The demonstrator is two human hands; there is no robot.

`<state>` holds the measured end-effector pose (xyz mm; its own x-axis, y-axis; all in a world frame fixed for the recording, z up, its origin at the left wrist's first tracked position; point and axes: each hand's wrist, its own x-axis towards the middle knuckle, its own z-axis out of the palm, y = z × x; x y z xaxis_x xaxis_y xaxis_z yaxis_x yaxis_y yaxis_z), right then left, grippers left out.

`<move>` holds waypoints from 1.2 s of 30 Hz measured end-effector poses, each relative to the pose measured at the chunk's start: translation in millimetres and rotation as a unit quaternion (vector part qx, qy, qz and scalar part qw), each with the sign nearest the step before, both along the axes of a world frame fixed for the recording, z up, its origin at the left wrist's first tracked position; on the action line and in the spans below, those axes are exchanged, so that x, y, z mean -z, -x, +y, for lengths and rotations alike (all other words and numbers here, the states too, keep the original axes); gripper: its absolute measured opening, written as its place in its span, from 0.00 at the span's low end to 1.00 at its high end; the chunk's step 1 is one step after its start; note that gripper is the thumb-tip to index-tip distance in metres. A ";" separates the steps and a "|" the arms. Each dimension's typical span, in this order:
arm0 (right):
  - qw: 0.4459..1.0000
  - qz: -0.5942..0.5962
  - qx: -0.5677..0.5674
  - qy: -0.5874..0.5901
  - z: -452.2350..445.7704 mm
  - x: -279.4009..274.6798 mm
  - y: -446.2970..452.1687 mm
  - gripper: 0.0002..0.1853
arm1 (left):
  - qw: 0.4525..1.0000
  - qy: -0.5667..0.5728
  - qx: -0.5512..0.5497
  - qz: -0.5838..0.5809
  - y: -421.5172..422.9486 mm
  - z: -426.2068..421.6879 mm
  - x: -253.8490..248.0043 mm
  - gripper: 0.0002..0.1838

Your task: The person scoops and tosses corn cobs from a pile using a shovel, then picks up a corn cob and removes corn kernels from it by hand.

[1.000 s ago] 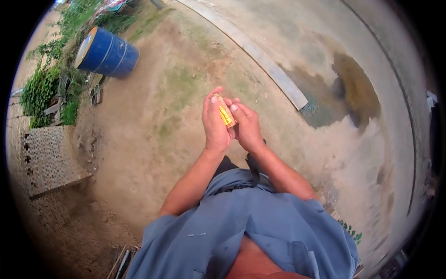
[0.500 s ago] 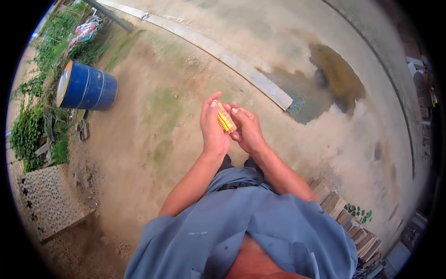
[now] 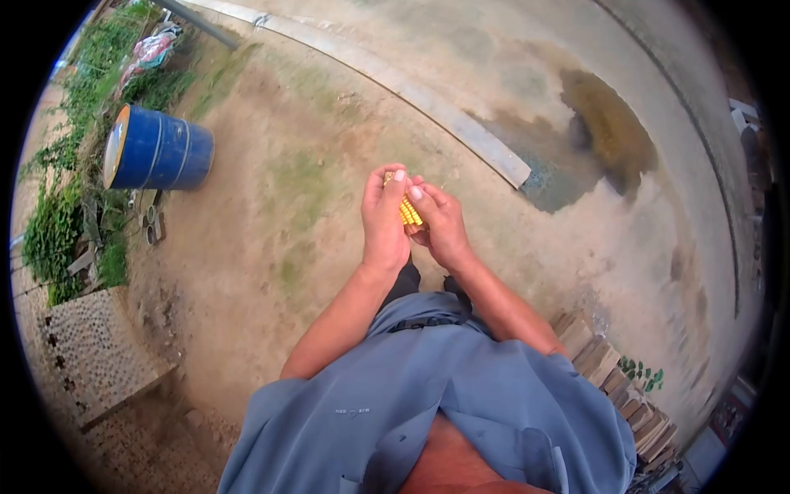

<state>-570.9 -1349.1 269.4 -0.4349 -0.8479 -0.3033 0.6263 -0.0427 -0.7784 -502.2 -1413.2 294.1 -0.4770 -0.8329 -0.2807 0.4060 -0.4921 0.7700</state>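
Observation:
An ear of corn [image 3: 411, 215] with yellow kernels is held between both hands in front of my body. My left hand [image 3: 383, 222] wraps around its left side, the thumb lying along the upper part. From the right, my right hand [image 3: 442, 224] grips the cob, its thumb pressed on the kernels near the left thumb. Much of the ear is covered by the thumbs and fingers, so only part of its kernel rows and its lower end show.
A blue drum [image 3: 160, 150] stands at the left by green plants [image 3: 53, 235]. Beyond the hands, a pale concrete strip [image 3: 444, 111] crosses the ground toward a brown puddle [image 3: 609, 132]. Stacked wood pieces [image 3: 597, 360] lie at lower right, a pebbled slab [image 3: 107, 350] at lower left.
Both thumbs have come closer together over the corn, covering more of its kernels. The right hand has shifted onto the ear's face. The whole view has moved slightly.

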 end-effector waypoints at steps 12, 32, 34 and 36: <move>0.998 0.036 -0.023 -0.039 5.3 -10.4 3.2 0.19 | 0.998 0.031 -0.002 -0.050 2.6 10.3 8.1 0.12; 0.993 0.113 -0.036 -0.014 9.1 -12.3 4.4 0.19 | 0.988 0.128 0.013 -0.084 -5.0 12.5 6.5 0.14; 0.994 0.104 -0.034 -0.011 8.7 -12.2 4.2 0.18 | 0.991 0.109 0.011 -0.082 -4.6 13.9 1.3 0.15; 0.994 0.108 -0.034 -0.008 9.1 -10.7 5.2 0.18 | 0.991 0.107 0.010 -0.082 -4.3 15.5 -1.7 0.15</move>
<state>-576.1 -1340.1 280.1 -0.4326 -0.8736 -0.2229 0.4456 0.0077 -0.8952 -497.9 -1397.7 295.7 -0.4575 -0.8722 -0.1729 0.2591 -0.3168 0.9124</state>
